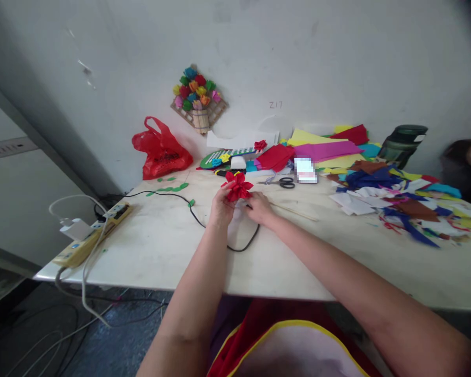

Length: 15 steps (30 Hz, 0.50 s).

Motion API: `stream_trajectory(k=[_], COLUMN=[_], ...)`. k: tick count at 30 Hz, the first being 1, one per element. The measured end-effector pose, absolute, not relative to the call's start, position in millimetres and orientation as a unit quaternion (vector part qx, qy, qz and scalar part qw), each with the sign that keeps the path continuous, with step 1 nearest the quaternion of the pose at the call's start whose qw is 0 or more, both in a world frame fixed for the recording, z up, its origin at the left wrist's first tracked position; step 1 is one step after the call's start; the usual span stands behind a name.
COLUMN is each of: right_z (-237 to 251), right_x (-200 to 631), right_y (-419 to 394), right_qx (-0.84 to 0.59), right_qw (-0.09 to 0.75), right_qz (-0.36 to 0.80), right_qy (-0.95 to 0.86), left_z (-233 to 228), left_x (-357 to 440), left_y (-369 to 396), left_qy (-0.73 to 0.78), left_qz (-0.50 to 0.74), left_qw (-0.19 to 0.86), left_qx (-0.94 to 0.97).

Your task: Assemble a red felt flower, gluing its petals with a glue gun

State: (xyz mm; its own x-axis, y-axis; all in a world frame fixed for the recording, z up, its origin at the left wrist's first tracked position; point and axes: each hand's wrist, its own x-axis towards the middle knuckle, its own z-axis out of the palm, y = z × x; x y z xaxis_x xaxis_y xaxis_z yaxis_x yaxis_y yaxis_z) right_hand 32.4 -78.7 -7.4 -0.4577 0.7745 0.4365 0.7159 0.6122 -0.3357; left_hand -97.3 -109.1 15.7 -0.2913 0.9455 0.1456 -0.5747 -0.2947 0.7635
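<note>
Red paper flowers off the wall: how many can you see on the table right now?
2. One red paper flower is held between the left hand and right hand. A smaller red flower sits farther back by the red paper sheets. The scrap pile may hide more.

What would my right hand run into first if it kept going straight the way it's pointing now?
The right hand points up-left at the red paper flower, which its fingers seem to touch already. Beyond that, probably the black handled tool, though depth is unclear.
</note>
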Motion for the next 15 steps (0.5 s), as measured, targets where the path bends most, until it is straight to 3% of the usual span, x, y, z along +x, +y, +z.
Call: stream_trajectory(k=[8, 15], right_z=[-15.7, 2.1], right_x=[81.2, 79.6], right_y=[-70.5, -87.7], right_qx=[-0.471, -0.429], right_qw=[0.535, 0.574], right_qz=[0.222, 0.222], right_qy=[-0.666, -0.661], left_z=[11.4, 7.1], left_x=[-86.7, -81.9], left_y=[-110.2, -108.8], left_qy=[0.331, 0.333], left_qz=[0.701, 0.694], left_qw=[0.539, 0.547], left_qx=[0.331, 0.330])
